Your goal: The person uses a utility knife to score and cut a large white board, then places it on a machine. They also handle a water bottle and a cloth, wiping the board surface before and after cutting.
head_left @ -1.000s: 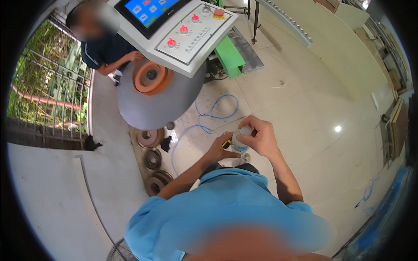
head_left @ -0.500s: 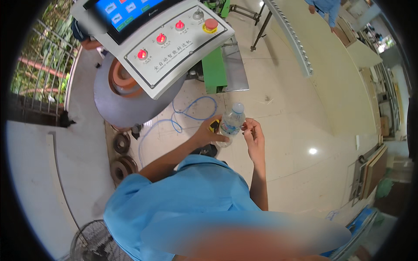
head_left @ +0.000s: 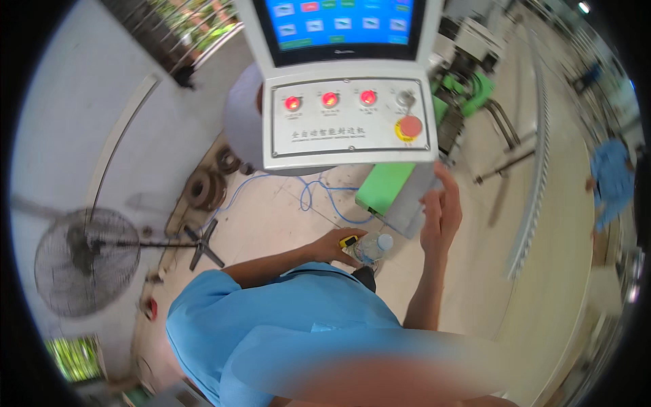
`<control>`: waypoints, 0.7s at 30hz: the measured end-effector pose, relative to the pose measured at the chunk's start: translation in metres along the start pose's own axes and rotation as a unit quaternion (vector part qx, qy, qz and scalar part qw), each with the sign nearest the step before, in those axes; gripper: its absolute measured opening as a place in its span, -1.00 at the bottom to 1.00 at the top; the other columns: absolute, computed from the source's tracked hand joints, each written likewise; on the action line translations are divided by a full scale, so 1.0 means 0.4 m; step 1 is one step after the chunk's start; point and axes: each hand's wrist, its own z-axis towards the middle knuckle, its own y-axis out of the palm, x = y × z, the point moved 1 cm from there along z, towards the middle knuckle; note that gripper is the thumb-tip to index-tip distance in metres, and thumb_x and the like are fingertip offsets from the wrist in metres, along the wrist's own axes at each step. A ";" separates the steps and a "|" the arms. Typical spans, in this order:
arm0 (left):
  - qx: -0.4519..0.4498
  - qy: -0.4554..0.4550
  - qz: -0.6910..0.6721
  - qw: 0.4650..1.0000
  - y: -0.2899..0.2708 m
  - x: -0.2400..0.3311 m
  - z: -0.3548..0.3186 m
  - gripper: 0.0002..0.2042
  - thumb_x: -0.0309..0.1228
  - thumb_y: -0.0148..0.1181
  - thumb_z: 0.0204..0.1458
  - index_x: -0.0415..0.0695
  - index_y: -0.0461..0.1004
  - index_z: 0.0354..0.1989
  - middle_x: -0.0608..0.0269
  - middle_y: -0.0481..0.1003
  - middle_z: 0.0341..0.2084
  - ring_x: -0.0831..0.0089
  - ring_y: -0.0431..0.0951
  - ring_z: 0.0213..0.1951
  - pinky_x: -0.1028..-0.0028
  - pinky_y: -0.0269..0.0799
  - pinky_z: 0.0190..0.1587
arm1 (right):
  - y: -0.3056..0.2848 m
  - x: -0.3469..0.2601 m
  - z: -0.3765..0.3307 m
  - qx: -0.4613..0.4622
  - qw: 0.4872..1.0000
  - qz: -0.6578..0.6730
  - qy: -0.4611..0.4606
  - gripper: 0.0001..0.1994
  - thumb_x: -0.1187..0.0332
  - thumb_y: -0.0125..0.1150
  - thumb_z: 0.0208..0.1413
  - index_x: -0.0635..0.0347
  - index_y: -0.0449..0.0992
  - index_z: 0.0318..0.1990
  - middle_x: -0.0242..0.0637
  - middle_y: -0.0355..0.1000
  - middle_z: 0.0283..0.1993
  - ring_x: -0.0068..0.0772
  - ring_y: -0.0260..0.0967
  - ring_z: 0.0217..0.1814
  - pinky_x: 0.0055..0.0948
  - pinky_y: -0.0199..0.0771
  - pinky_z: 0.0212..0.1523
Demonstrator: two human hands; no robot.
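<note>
Two hands are working just below a control panel (head_left: pixel 347 122) on a machine. The left hand (head_left: pixel 332 245) is clutching a clear plastic water bottle (head_left: pixel 369 247) near its body, together with a small yellow object (head_left: pixel 348 241) pressed against the palm; the bottle is lying tilted at waist height, its white cap (head_left: pixel 385 241) pointing toward the right hand. The right hand (head_left: pixel 441 210) is hanging free and unclenched, fingers spread and raised, grasping nothing, just beside the lower right corner of the panel and close to the bottle's cap. By the look of it, the bottle is being held steady while the free hand is lifting away from, or moving toward, the panel; reaching the buttons would call for raising that hand past the panel's lower edge, and the red round button (head_left: pixel 409 126) is sitting nearest.

Above the buttons a blue touch screen (head_left: pixel 339 24) is glowing. A green machine part (head_left: pixel 383 190) is sitting under the panel, with blue cable (head_left: pixel 319 193) looping on the floor. A standing fan (head_left: pixel 88 261) and dark metal wheels (head_left: pixel 203 190) are resting to the left. Another person in blue (head_left: pixel 610 180) is standing far right.
</note>
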 end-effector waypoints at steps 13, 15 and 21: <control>0.289 0.075 -0.174 0.938 0.233 -0.029 -0.118 -0.29 -0.56 0.49 -0.18 -0.22 0.36 0.24 0.27 0.49 0.05 0.48 0.43 0.10 0.46 0.27 0.24 | 0.455 -0.313 0.504 -0.195 0.812 -0.347 -0.428 -0.63 0.27 0.10 0.18 0.26 0.39 0.09 -0.11 0.26 0.38 -0.05 0.58 -0.32 -0.07 0.58 -0.36; 0.304 0.068 -0.190 0.931 0.249 -0.051 -0.135 -0.28 -0.54 0.50 -0.18 -0.21 0.35 0.25 0.27 0.50 0.05 0.48 0.44 0.09 0.46 0.27 0.23 | 0.450 -0.321 0.498 -0.192 0.818 -0.311 -0.445 -0.65 0.29 0.09 0.18 0.27 0.40 0.07 -0.09 0.29 0.36 -0.01 0.58 -0.32 -0.09 0.59 -0.32; 0.303 0.079 -0.159 0.936 0.238 -0.112 -0.163 -0.31 -0.60 0.49 -0.18 -0.20 0.36 0.22 0.27 0.52 0.01 0.47 0.48 0.06 0.40 0.33 0.21 | 0.220 -0.241 0.302 -0.097 0.902 -0.072 -0.414 -0.71 0.39 0.11 0.19 0.24 0.47 0.05 -0.12 0.46 0.16 -0.14 0.56 -0.30 -0.25 0.53 -0.31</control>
